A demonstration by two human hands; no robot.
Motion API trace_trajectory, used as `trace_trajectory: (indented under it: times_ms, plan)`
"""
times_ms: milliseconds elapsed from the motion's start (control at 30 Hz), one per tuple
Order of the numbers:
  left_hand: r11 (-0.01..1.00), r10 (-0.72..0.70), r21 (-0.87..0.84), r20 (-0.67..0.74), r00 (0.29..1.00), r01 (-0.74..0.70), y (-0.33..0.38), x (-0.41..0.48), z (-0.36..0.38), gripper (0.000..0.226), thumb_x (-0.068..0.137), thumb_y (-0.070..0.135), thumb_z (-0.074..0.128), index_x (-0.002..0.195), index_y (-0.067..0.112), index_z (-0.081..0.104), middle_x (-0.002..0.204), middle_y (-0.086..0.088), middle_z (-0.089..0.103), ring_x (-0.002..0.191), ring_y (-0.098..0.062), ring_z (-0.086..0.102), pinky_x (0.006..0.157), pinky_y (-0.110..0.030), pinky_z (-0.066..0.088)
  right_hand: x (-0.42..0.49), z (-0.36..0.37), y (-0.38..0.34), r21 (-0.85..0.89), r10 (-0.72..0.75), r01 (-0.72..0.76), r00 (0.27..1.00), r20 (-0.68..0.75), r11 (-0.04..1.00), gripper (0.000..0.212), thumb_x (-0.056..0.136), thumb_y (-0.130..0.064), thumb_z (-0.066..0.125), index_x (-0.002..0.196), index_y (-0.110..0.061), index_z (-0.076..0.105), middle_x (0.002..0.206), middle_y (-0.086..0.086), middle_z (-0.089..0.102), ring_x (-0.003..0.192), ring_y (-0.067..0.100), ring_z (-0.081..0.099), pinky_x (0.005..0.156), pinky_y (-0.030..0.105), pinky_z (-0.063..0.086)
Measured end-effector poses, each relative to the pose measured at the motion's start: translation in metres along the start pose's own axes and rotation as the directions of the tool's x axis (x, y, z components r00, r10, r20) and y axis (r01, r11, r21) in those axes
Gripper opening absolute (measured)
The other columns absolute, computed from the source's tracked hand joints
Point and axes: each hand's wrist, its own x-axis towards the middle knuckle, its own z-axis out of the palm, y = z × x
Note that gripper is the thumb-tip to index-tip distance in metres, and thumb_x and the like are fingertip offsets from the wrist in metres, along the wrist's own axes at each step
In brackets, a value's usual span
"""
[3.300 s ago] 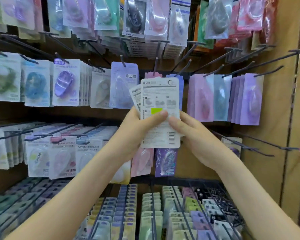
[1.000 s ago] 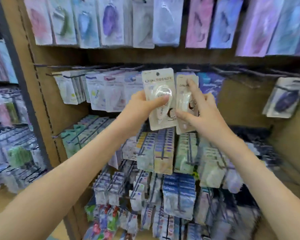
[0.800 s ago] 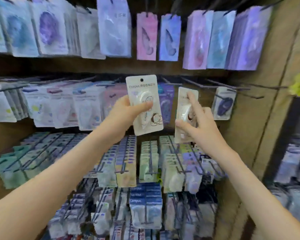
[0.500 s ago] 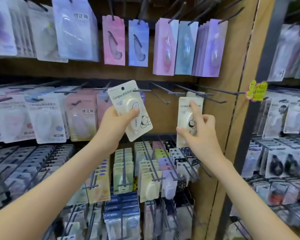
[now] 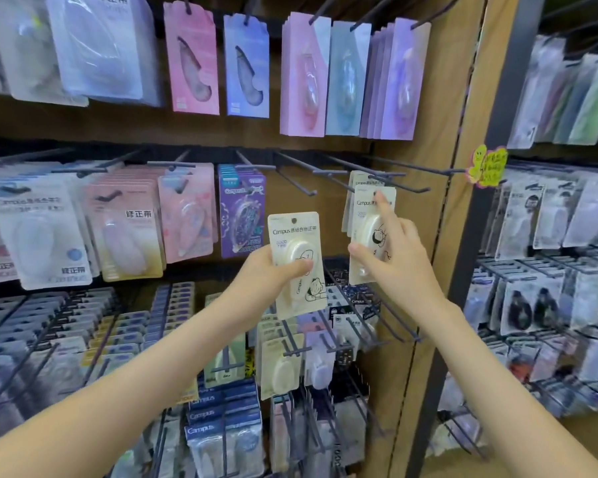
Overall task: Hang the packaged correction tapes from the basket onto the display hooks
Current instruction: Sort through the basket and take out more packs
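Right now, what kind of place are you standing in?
Most likely a stationery shop. Rows of packaged correction tapes hang from metal display hooks, many copies of each kind, and a yellow paper tag is stuck on the wooden divider, like a shelf label.

Brown display board (image 5: 446, 98), dark metal hooks (image 5: 296, 174) in rows — pastel correction-tape packs (image 5: 194, 60) hanging from most.

The right pack (image 5: 364, 215), in front of 1 hung pack (image 5: 361, 182), lies right of the left pack (image 5: 296, 231).
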Motion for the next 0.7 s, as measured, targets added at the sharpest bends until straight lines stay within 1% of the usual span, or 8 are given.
trace_trajectory:
  times_ms: [33,100,167,333,400,500,567,700]
  plan:
    - [0.999,-0.024,-0.022,0.002,1.0,0.024,0.001,0.004,0.001,0.029,0.092,0.016,0.065,0.12,0.017,0.063,0.104,0.004,0.074,0.083,-0.005,0.072,0.061,-0.015,0.053,0.0,-0.001,0.001,-0.03,-0.009,0.009,1.0,-0.004,1.0,0.078,0.091,-0.043,0.06,0.15,-0.05,0.009,0.115,-0.01,0.038,0.084,0.003,0.044,0.07,0.008,0.036]
    - [0.997,-0.057,-0.058,0.003,0.998,0.057,0.002,0.011,0.002,0.03,0.092,0.016,0.065,0.121,0.015,0.063,0.107,0.0,0.073,0.09,-0.014,0.072,0.076,-0.027,0.057,0.0,-0.003,0.003,-0.085,-0.021,0.019,1.0,-0.022,0.996,0.079,0.091,-0.044,0.061,0.151,-0.047,0.01,0.118,-0.013,0.034,0.089,0.0,0.039,0.072,0.015,0.033]
    - [0.994,-0.067,-0.082,-0.001,0.998,0.067,0.001,0.016,0.002,0.03,0.091,0.015,0.065,0.121,0.013,0.063,0.109,-0.002,0.073,0.095,-0.019,0.072,0.089,-0.038,0.054,-0.001,-0.003,0.005,-0.134,-0.052,0.044,0.997,-0.052,0.99,0.079,0.09,-0.044,0.063,0.152,-0.043,0.014,0.118,-0.012,0.033,0.093,0.0,0.039,0.075,0.02,0.035]
    - [0.992,-0.032,-0.12,-0.036,0.999,0.027,-0.001,0.021,-0.003,0.028,0.091,0.012,0.065,0.119,0.012,0.064,0.107,-0.003,0.074,0.091,-0.017,0.072,0.075,-0.028,0.057,0.001,0.005,0.008,-0.201,-0.074,0.054,0.993,-0.089,0.978,0.075,0.088,-0.043,0.064,0.151,-0.037,0.022,0.125,-0.006,0.037,0.109,0.012,0.045,0.078,0.027,0.04]
    - [0.992,0.0,-0.126,-0.039,0.999,-0.004,-0.002,0.021,-0.006,0.026,0.092,0.011,0.064,0.118,0.014,0.064,0.106,-0.001,0.074,0.091,-0.016,0.072,0.069,-0.022,0.057,0.007,0.012,0.008,-0.171,-0.028,0.017,0.998,-0.061,0.985,0.076,0.089,-0.042,0.062,0.151,-0.037,0.019,0.133,-0.002,0.036,0.12,0.017,0.043,0.085,0.029,0.041]
    - [0.995,0.03,-0.095,-0.03,0.999,-0.033,-0.001,0.018,-0.009,0.021,0.093,0.013,0.063,0.112,0.02,0.065,0.101,0.005,0.075,0.09,-0.012,0.072,0.065,-0.016,0.055,0.029,0.029,0.013,-0.11,0.04,-0.039,0.999,0.004,0.993,0.075,0.091,-0.041,0.061,0.152,-0.034,0.018,0.141,0.004,0.033,0.127,0.024,0.04,0.098,0.038,0.042]
    - [0.995,0.029,-0.093,-0.033,0.999,-0.032,-0.001,0.017,-0.011,0.02,0.092,0.014,0.063,0.112,0.02,0.065,0.099,0.006,0.076,0.089,-0.011,0.072,0.066,-0.016,0.055,0.049,0.044,0.017,-0.106,0.07,-0.068,0.997,0.018,0.992,0.074,0.092,-0.04,0.061,0.152,-0.032,0.018,0.144,0.008,0.031,0.131,0.029,0.037,0.105,0.041,0.038]
    - [0.997,0.01,-0.078,-0.056,0.998,-0.014,-0.004,0.011,-0.023,0.026,0.092,0.015,0.064,0.118,0.017,0.065,0.104,0.003,0.075,0.092,-0.014,0.072,0.074,-0.026,0.056,0.088,0.08,0.02,-0.217,0.142,-0.128,0.989,0.05,0.968,0.08,0.095,-0.035,0.059,0.155,-0.025,0.008,0.151,0.018,0.025,0.137,0.036,0.032,0.105,0.044,0.037]
